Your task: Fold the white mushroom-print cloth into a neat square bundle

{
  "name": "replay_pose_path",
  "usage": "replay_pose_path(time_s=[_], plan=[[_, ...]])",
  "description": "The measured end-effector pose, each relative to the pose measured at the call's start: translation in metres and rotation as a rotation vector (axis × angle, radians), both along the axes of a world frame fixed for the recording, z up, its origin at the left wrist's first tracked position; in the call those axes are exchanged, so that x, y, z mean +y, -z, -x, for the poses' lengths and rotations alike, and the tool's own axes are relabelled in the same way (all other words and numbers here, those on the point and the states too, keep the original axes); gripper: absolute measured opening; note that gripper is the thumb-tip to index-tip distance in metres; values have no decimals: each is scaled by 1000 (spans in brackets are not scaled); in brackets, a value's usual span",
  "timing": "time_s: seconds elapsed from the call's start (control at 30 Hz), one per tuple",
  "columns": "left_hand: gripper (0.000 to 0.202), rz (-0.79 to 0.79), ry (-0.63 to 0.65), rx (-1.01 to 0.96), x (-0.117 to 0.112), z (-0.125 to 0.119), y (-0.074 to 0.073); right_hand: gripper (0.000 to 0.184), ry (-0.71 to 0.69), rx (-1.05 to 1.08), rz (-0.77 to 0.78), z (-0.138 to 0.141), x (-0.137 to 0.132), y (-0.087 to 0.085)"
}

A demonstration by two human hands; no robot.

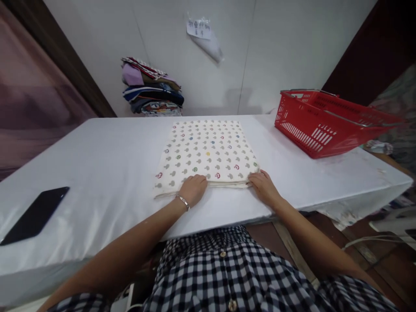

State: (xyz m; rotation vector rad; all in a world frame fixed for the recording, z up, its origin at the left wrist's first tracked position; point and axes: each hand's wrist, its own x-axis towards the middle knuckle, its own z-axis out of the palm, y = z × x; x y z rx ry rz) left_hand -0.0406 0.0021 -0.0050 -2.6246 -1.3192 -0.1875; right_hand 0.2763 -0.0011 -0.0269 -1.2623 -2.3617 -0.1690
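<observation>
A cream cloth (201, 147) printed with small mushrooms lies folded in flat layers on the white-covered table (107, 173). Its layered near edge faces me. My left hand (194, 189), with a bracelet at the wrist, grips that edge left of its middle, fingers curled over the top. At the near right corner my right hand (264, 187) has its fingers bent over the same edge. Both thumbs are mostly hidden from view.
A red plastic basket (312, 125) stands at the table's right. Folded clothes (154, 89) are stacked at the back left against the wall. A dark flat device (34, 214) lies on the left. A paper sign (199, 29) hangs on the wall.
</observation>
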Motion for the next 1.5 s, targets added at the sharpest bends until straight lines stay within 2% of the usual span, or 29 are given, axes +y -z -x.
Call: replay_pose_path(time_s=[0.1,0.2,0.4,0.6,0.8,1.13,1.3,1.5], plan=[[21,-3,-31,-17,-4,6,1,22,1,-63,-12,3,-2,-6],[22,2,-52,-68,-4,1,1,22,-22,-114,-7,12,-1,-14],[24,24,-18,-92,5,-18,4,21,-153,-191,57,51,8,-28],[25,7,23,-181,3,-24,8,25,-207,-159,113,79,11,-23],[24,-12,53,-149,-4,-20,5,25,-213,-164,90,79,10,-15],[22,4,42,-51,-5,-23,2,23,-188,-189,69,91,7,-19],[22,-25,-18,-90,-10,-12,3,25,-216,-186,73,87,9,-14],[26,17,-156,-90,-14,28,3,27,-234,-190,112,86,12,-14]])
